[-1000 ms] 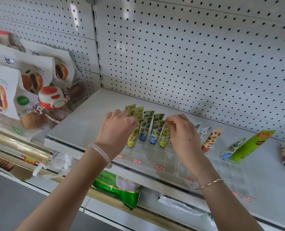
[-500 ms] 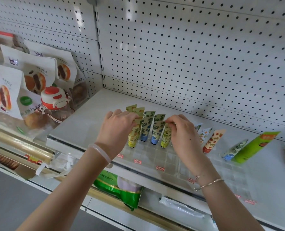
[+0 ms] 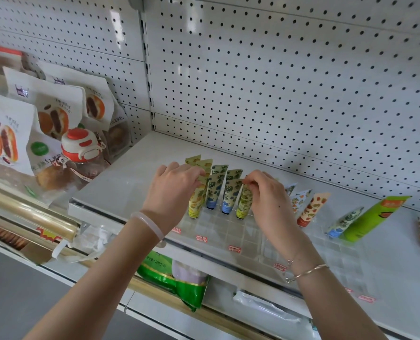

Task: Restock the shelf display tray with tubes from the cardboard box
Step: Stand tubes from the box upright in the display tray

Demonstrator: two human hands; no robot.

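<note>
White bags point(image 3: 44, 111) far left. Left hand point(image 3: 177, 190) curls fingers on top of orange-print tube point(image 3: 196, 204). Two blue tubes point(image 3: 214, 195) between hands. Right hand point(image 3: 269, 200) pinches top of yellow tube point(image 3: 244, 202). All four upright, caps down, in clear tray point(image 3: 231, 233). More tubes point(image 3: 313, 208) lean at right.

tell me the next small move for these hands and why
Probably release both tubes: the right hand pinches the top of the lime tube, the left hand holds the yellow tube, and both already stand cap-down in the clear tray.
</note>
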